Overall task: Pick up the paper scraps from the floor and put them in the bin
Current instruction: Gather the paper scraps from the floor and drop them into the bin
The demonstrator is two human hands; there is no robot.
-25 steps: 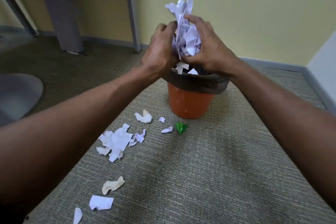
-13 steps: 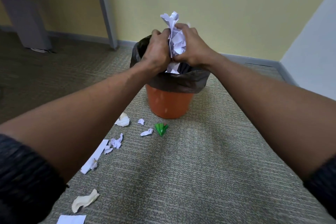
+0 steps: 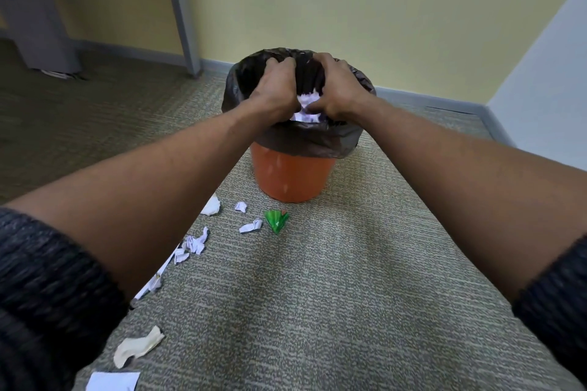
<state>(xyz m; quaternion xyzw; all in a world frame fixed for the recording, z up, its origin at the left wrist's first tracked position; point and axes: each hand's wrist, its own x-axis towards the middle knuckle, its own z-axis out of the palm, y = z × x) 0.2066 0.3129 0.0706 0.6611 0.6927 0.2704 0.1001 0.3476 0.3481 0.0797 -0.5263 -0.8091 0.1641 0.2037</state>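
Note:
An orange bin [image 3: 292, 176] lined with a black bag [image 3: 330, 141] stands on the carpet ahead of me. My left hand [image 3: 274, 87] and my right hand [image 3: 336, 89] are both down inside its mouth, pressed together around a wad of white paper scraps [image 3: 306, 106]. Only a small part of the wad shows between the hands. More white scraps lie on the floor left of the bin: a small one [image 3: 240, 206], a twisted one [image 3: 251, 226], a crumpled cluster [image 3: 197, 244], a cream piece [image 3: 138, 347] and a flat white piece [image 3: 112, 381].
A green paper scrap [image 3: 276, 220] lies just in front of the bin. A grey table leg [image 3: 181, 9] and a grey panel [image 3: 35, 6] stand at the back left against the yellow wall. A white wall [image 3: 546, 73] closes the right side.
Both hands have dropped with the paper wad from above the bin into its mouth. The wad, earlier sticking up high between the hands, is now mostly hidden.

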